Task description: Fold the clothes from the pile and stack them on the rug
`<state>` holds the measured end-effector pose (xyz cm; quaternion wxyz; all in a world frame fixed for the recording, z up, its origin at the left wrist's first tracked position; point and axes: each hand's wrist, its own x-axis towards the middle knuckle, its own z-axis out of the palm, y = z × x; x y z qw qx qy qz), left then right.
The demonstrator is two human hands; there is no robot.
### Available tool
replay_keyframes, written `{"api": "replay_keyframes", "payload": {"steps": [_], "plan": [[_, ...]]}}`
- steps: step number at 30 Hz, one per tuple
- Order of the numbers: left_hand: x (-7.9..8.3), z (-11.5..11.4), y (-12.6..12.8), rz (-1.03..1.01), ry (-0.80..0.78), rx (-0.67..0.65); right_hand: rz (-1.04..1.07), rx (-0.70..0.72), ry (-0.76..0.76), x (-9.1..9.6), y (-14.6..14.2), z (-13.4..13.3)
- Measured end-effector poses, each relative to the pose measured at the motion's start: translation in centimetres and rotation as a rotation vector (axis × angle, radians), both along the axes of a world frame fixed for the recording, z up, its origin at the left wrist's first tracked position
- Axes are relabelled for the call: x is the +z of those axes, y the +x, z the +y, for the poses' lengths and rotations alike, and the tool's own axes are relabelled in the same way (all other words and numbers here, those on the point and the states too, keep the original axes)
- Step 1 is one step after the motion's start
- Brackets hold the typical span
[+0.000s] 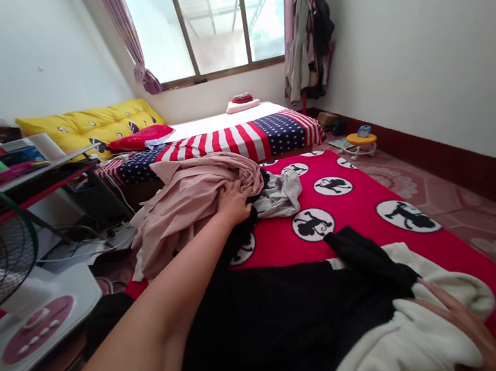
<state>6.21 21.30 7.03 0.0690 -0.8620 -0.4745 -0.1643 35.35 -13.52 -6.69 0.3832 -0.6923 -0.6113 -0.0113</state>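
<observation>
Across the near part of the red bedspread lies a black and cream sweatshirt, partly folded over itself. My right hand, at the lower right, has its fingers around the cream fabric; part of the hand runs out of the frame. My left arm reaches forward over the sweatshirt. On a heap of clothes ahead, my left hand rests with fingers spread, touching a crumpled pink garment. Black cloth shows under that hand. Just right of it is a bunched grey garment.
At left, a fan and a cluttered desk border the bed. Beyond lies another bed with a flag-patterned cover and a folded pile. A yellow stool and a clothes rack stand along the right wall.
</observation>
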Motion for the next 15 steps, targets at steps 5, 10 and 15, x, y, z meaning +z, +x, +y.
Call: {"api": "replay_keyframes", "payload": {"steps": [5,10,15], "plan": [[-1.3,-8.3,1.3,0.031,-0.017,-0.129,0.073,0.014,0.038,3.2,-1.9,-0.6],[-4.0,-15.7,2.1,-0.075,-0.444,-0.309,0.031,-0.070,0.253,7.7,-5.4,-3.5],[-3.2,-18.2,3.2,-0.012,-0.547,-0.182,-0.160,0.319,-0.136,10.0,-13.6,-3.3]]}}
